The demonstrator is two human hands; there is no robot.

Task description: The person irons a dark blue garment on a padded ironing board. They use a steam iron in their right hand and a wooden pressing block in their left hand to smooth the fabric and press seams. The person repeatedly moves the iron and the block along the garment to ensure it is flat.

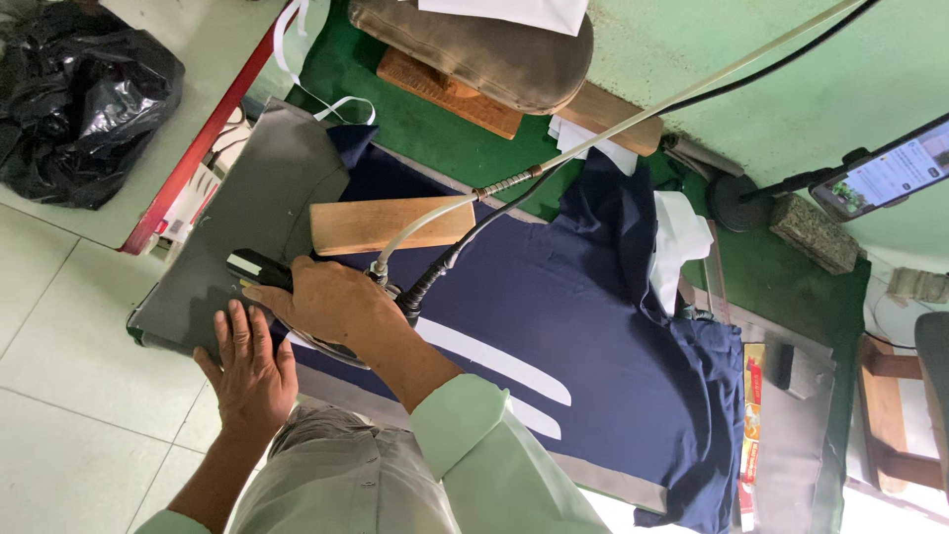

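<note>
Iron [259,269] under right hand [331,302], left hand [247,366] just beside.

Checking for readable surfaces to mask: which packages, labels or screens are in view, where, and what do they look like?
Phone screen: upper right on a black stand arm, tilted rectangle, lit, pale with a small green image.
Flat packet: right end of the ironing board, beside the navy garment, narrow strip in orange, red and yellow.
Printed sheet: left of the board under the red table edge, white with red marks, partly hidden.
</note>
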